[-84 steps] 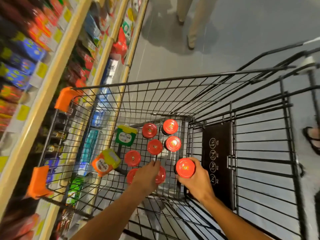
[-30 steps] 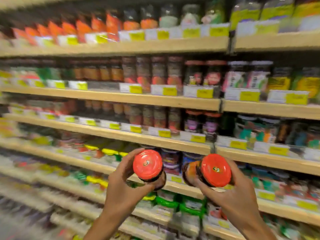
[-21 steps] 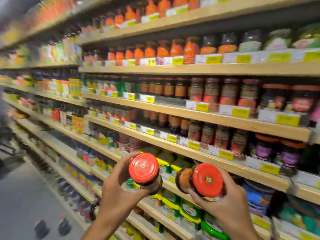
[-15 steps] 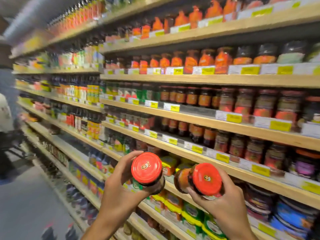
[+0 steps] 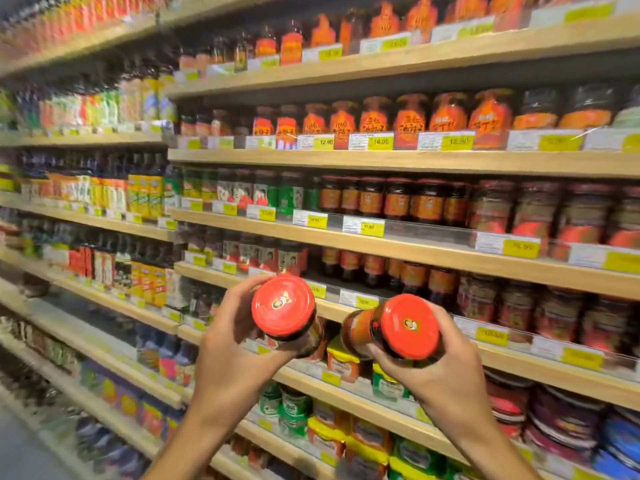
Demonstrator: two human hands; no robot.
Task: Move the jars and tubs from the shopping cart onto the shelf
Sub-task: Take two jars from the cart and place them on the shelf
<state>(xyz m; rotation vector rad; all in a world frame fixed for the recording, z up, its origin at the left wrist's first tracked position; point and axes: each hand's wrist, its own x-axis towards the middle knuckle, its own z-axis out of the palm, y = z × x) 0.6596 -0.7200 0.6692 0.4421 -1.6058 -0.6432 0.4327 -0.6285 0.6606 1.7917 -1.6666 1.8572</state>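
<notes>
Two red-lidded jars held up in front of the shelf, one in each of the hands.

Left hand point(image 5: 235, 344) has its fingers curled round the body of the left jar point(image 5: 284, 310), lid tipped toward the camera; right hand point(image 5: 446, 372) grips the right jar point(image 5: 398, 327) the same way from below and behind, tilted further over. Both jars hang in the air just before the front edge of the shelf point(image 5: 485, 261), touching nothing on it. They look like glass with metal lids: probably fairly heavy for their size, rigid, breakable if knocked together, and smooth, so a grip round the body below the lid suits them best. Counted: two jars, two hands, no tubs in hand. Stocked rows behind are too many and too blurred to count.
</notes>
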